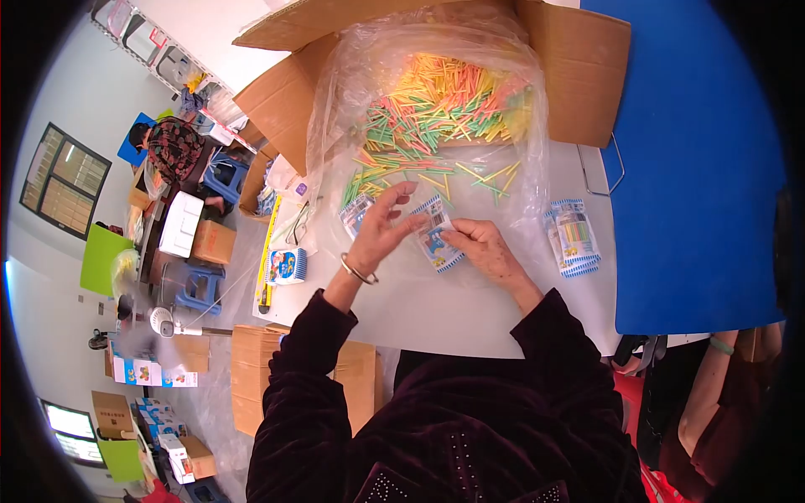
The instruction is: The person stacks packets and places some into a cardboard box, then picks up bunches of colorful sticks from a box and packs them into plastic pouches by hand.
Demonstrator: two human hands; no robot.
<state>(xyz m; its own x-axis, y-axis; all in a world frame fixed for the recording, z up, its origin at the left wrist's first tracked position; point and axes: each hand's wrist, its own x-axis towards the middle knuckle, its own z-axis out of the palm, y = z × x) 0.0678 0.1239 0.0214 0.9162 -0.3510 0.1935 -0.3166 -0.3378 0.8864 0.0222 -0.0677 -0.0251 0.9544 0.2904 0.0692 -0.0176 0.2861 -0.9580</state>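
A small printed packet (433,243) with a blue-and-white striped edge is pinched by my right hand (486,247) at its right side. My left hand (379,233), with a bracelet at the wrist, is at the packet's left; its fingers are apart and curved, and the thumb tip is close to the packet. Whether the thumb touches it I cannot tell. Partly hidden behind my left hand lies another packet (355,211). Beyond both hands, thin yellow, pink and green sticks (444,109) spill from a clear plastic liner (331,109) onto the table.
An open cardboard box (587,75) surrounds the liner. Overlapping packets (573,239) lie at the right, and a packet stack (287,267) sits left beside a yellow ruler (267,268). A blue board (696,184) covers the right side. People are at both sides.
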